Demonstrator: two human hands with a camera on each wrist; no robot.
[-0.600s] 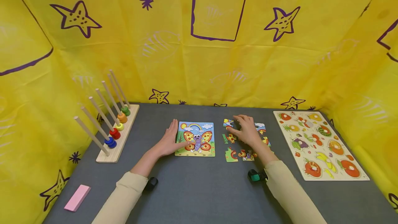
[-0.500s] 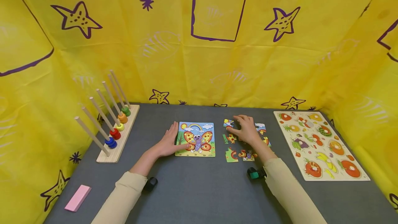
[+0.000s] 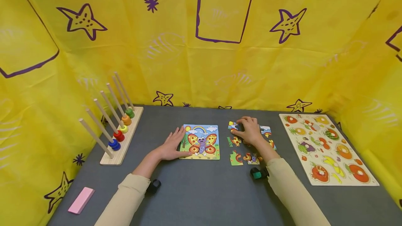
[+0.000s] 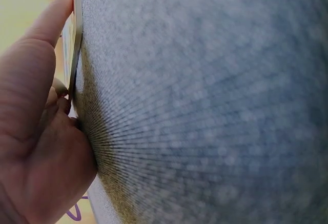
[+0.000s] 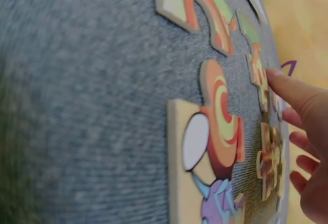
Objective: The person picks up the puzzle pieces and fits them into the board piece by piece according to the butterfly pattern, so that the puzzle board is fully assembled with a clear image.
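My left hand (image 3: 171,146) lies at the left side of a square butterfly picture board (image 3: 204,142), fingers spread along its edge. Its thumb (image 4: 43,26) reaches over the board's near edge. My right hand (image 3: 251,130) hovers low over several loose jigsaw pieces laid out in rows. Its thumb and fingertips are apart, right by a sun-and-sky piece (image 3: 233,125) in the far row. Nearer me lie a green corner piece (image 3: 236,158) and a piece with part of the butterfly (image 5: 220,126). The hand and wrist hide some pieces.
At the left stands a wooden peg rack (image 3: 125,142) with coloured rings on upright rods. A pink block (image 3: 81,200) lies near the front left. A wooden fruit puzzle board (image 3: 328,149) lies at the right. Yellow patterned cloth (image 3: 201,72) encloses the dark table.
The left thumb has drawn back toward the near edge of the butterfly board. My right hand stays almost still over the pieces. The head view has shifted slightly.
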